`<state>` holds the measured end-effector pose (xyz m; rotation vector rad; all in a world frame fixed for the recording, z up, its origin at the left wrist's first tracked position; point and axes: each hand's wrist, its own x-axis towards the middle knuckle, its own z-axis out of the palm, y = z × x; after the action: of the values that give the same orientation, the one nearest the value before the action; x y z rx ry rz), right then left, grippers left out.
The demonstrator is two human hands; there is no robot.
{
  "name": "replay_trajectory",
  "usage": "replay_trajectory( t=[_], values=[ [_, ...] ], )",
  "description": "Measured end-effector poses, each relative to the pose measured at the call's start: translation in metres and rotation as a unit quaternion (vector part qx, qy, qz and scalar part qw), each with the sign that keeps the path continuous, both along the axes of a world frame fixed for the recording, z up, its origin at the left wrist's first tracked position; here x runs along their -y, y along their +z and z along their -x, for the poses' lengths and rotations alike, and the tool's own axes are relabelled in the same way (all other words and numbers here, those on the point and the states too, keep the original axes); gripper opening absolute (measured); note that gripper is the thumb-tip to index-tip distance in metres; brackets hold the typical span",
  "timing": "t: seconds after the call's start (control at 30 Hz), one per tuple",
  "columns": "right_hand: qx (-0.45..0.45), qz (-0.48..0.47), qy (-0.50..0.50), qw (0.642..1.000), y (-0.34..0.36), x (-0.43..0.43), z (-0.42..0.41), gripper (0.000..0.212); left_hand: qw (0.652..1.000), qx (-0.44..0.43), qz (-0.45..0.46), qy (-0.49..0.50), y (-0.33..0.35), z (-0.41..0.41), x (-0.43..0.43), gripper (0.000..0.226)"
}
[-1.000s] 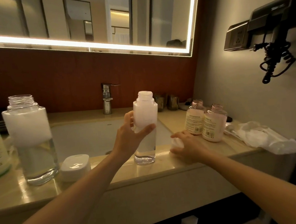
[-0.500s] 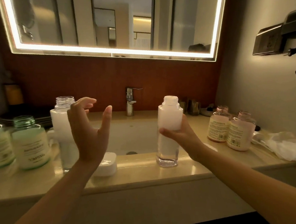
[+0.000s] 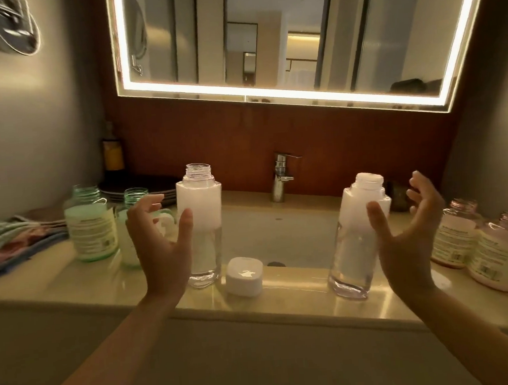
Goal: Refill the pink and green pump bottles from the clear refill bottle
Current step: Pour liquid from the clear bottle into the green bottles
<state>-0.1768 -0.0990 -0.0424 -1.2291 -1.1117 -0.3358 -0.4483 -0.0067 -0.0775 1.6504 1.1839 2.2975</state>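
Observation:
Two tall clear refill bottles stand uncapped on the counter's front edge: one at the left and one at the right, both foamy white on top. My left hand hovers spread just left of the left bottle, holding nothing. My right hand hovers spread just right of the right bottle, apart from it. Two green bottles without pumps stand at the left, one half hidden behind my left hand. Pink bottles without pumps stand at the right.
A white cap lies between the two refill bottles. The sink basin and a chrome tap are behind. Folded cloths lie far left, dark plates at the back left. A lit mirror hangs above.
My right hand has let go of the right refill bottle and now hovers beside it. My left hand stays raised near the left bottle. The view has swung left and up.

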Motion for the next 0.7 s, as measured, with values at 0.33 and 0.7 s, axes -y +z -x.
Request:
replay_trajectory(
  t=[0.33, 0.7],
  values=[
    [0.07, 0.141, 0.238, 0.958, -0.005, -0.04, 0.143, 0.081, 0.997, 0.032, 0.076, 0.004, -0.003, 0.053, -0.007, 0.038],
    [0.001, 0.177, 0.298, 0.938, -0.012, -0.101, 0.192, 0.087, 0.987, -0.011, 0.157, -0.012, 0.0, 0.091, -0.026, 0.057]
  ],
)
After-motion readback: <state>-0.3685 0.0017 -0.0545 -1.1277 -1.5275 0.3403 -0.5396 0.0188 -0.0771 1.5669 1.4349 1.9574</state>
